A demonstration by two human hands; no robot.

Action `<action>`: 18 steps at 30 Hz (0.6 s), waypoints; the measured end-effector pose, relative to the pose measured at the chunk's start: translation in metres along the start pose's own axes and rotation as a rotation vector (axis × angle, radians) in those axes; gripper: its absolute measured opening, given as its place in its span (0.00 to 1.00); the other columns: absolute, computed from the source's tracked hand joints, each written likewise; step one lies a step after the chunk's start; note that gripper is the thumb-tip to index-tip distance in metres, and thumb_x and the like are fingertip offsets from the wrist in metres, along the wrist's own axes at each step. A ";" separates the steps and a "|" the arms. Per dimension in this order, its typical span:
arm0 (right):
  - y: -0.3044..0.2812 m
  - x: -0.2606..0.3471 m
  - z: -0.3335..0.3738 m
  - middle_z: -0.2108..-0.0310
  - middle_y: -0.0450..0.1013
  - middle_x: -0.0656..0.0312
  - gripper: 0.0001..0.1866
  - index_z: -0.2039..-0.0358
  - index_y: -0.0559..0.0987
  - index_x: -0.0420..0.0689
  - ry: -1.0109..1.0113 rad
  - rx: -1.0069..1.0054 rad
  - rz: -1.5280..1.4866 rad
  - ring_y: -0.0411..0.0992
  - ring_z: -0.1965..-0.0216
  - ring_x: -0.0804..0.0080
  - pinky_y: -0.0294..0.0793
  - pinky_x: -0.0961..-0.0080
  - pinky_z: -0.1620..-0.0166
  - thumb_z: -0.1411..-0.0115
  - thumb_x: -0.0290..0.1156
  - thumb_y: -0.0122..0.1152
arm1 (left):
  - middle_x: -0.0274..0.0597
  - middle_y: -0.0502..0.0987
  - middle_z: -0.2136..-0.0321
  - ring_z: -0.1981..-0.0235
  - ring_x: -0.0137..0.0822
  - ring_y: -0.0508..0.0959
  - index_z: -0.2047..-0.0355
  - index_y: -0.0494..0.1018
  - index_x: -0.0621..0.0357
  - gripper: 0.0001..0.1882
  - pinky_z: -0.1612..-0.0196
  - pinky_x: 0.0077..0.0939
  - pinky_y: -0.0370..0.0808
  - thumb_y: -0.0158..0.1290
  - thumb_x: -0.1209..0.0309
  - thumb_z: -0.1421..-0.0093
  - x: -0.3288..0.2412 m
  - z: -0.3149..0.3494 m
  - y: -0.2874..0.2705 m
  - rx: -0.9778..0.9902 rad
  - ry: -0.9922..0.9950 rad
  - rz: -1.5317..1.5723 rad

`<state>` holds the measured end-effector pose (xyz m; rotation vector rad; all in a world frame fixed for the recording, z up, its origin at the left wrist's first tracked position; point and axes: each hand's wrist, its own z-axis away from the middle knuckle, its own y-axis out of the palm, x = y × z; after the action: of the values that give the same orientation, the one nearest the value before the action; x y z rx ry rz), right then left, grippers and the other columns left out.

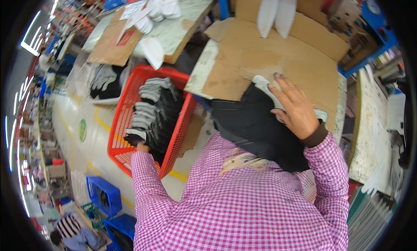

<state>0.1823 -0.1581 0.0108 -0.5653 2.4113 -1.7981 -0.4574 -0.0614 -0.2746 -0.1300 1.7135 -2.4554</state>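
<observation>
In the red plastic lattice basket (pixel 126 116) down at your left, your left hand (pixel 140 146) is sunk among a row of black-and-grey fabric shoe uppers (pixel 154 114) stacked on edge. Only the wrist and a sliver of the hand show past the pink-and-white checked sleeve (pixel 147 181), so you cannot tell whether the fingers have closed on a piece or merely touch it. The row runs away from that hand, up and slightly to the right along the basket's long side, with the nearest upper right at your knuckles.

Your right hand (pixel 295 107) lies flat and spread, fingers apart, pressing on a black fabric upper with a white lining (pixel 256 120) that rests on the brown cardboard sheet (pixel 260 55) covering the worktable. That piece stretches from under your palm down and to the left, toward your chest, hanging over the table's near edge. So the basket stock is the left hand's by a wide margin; the right is well apart from it, across the gap between basket and table. Two white sole-shaped insoles (pixel 278 12) lie at the cardboard's far end, beyond your right fingertips.
</observation>
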 end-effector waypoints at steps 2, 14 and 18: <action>0.006 -0.007 0.013 0.41 0.62 0.47 0.34 0.46 0.69 0.38 0.058 0.059 0.036 0.61 0.41 0.51 0.62 0.60 0.42 0.53 0.38 0.68 | 0.60 0.76 0.58 0.58 0.52 0.77 0.57 0.74 0.67 0.20 0.56 0.40 0.74 0.56 0.66 0.47 0.010 -0.012 0.042 0.174 -0.024 0.167; 0.013 0.005 0.048 0.44 0.62 0.40 0.39 0.54 0.69 0.33 0.319 0.120 0.081 0.61 0.42 0.46 0.60 0.57 0.44 0.61 0.46 0.73 | 0.53 0.76 0.56 0.56 0.40 0.76 0.52 0.69 0.74 0.20 0.50 0.30 0.70 0.54 0.72 0.42 -0.056 -0.011 -0.105 -0.442 0.070 0.903; -0.001 0.033 0.051 0.40 0.57 0.42 0.39 0.53 0.68 0.35 0.243 0.000 0.105 0.57 0.38 0.48 0.59 0.58 0.44 0.65 0.39 0.75 | 0.50 0.75 0.53 0.52 0.38 0.75 0.49 0.68 0.71 0.18 0.47 0.28 0.69 0.50 0.76 0.39 -0.162 0.010 -0.160 -0.539 0.264 0.930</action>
<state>0.1661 -0.2156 0.0014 -0.2253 2.5368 -1.9222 -0.3070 0.0110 -0.1194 0.7782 1.8810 -1.3610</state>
